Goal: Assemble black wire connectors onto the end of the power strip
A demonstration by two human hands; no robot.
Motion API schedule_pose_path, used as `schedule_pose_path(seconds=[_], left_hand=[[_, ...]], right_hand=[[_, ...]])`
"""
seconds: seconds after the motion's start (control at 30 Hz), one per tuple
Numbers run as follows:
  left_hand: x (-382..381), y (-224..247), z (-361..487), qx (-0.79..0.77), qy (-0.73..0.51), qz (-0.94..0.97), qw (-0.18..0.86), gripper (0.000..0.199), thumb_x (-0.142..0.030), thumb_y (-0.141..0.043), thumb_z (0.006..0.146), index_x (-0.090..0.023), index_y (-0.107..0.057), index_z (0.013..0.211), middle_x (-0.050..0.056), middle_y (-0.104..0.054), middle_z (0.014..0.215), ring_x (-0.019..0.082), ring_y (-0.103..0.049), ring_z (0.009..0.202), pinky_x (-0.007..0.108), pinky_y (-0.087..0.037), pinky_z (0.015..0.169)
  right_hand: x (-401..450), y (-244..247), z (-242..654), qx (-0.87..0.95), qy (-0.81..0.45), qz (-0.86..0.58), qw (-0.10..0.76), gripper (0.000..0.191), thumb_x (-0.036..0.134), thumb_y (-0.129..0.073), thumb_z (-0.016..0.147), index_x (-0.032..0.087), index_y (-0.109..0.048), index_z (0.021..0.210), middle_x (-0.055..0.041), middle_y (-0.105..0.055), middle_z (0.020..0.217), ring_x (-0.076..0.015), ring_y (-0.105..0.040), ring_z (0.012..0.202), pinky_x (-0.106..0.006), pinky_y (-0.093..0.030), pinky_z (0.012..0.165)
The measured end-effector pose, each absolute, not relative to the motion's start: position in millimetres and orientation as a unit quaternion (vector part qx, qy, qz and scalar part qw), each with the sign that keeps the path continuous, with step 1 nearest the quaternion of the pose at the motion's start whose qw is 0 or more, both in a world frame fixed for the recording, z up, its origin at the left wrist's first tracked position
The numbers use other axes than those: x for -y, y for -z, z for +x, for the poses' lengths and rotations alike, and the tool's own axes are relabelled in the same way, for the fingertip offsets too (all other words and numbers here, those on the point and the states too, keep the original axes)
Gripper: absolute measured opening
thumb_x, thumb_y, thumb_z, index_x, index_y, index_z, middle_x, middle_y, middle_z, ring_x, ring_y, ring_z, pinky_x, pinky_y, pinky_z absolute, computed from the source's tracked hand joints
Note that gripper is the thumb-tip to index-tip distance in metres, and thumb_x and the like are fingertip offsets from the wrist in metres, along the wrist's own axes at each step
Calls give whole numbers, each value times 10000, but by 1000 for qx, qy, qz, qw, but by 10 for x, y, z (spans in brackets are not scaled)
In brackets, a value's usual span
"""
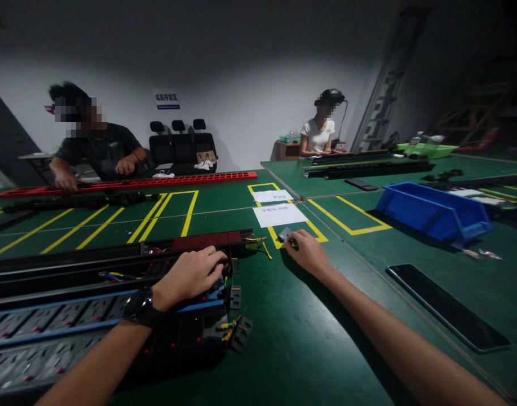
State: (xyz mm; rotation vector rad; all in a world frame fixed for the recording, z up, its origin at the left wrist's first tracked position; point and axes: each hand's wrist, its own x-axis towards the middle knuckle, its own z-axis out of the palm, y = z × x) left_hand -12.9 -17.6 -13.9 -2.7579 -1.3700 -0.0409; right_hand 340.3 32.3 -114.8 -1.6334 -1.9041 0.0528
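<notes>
My left hand, with a black watch on its wrist, lies over the end of a long power strip. Its fingers are bent and grip the strip near the end; the thumb's contact is hidden. My right hand pinches a small grey metal plate between thumb and fingertips, just above the green table. More power strips with rows of sockets lie side by side at the lower left. Loose wires and dark end caps hang from their right ends.
White paper labels lie on the green table among yellow tape marks. At the right are a blue bin and a phone. Two co-workers sit across, one by a red slotted rail, the other near black strips.
</notes>
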Motion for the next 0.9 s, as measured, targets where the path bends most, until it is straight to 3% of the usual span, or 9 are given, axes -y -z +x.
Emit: schedule_pose_path(seconds=[0.13, 0.33, 0.47, 0.57, 0.67, 0.9], left_hand=[[182, 140, -133, 442, 17, -896, 24, 360, -321, -414, 1070, -225, -672, 1302, 92, -712, 1192, 273, -741, 976, 395, -574, 807], [185, 140, -142, 444, 13, -896, 23, 371, -330, -397, 1075, -226, -667, 1307, 94, -708, 1206, 286, -738, 990, 411, -568, 812], [180, 140, -138, 440, 21, -897, 25, 363, -332, -398, 1074, -226, -674, 1285, 90, -711, 1183, 265, -734, 951, 383, -560, 785], [180, 139, -138, 437, 29, -899, 25, 348, -326, -412, 1067, -228, -681, 1264, 86, -715, 1161, 247, -730, 921, 363, -553, 770], [182, 136, -140, 436, 34, -899, 21, 338, -320, -422, 1062, -224, -689, 1246, 89, -714, 1154, 250, -729, 910, 370, -553, 764], [173, 147, -135, 440, 17, -897, 32, 334, -324, -427, 1074, -232, -688, 1262, 86, -709, 1161, 260, -736, 936, 369, -559, 769]], right_hand=[[-276, 1095, 3361, 751, 12, -604, 266, 141, 305, -586, 971, 226, -696, 931, -87, -706, 1014, -256, -645, 966, -328, -475, 814], [-195, 1034, 3282, 764, 3, -603, 232, 285, 456, -647, 976, 237, -677, 1155, -89, -719, 1058, -259, -656, 920, -330, -466, 775], [-178, 1016, 3280, 760, 29, -610, 224, 316, 503, -661, 975, 243, -727, 1142, -120, -743, 1056, -321, -650, 1022, -408, -466, 921], [-172, 985, 3290, 741, 50, -616, 264, 256, 461, -631, 995, 264, -759, 1097, -125, -756, 1103, -355, -613, 1142, -474, -420, 1048], [-157, 968, 3279, 725, 56, -626, 283, 265, 395, -567, 1025, 263, -762, 1148, -131, -753, 1169, -353, -601, 1174, -474, -437, 1045], [-144, 1049, 3232, 746, 65, -626, 218, 418, 350, -524, 1042, 172, -651, 1399, -177, -720, 1344, -360, -621, 1207, -460, -478, 1019]])
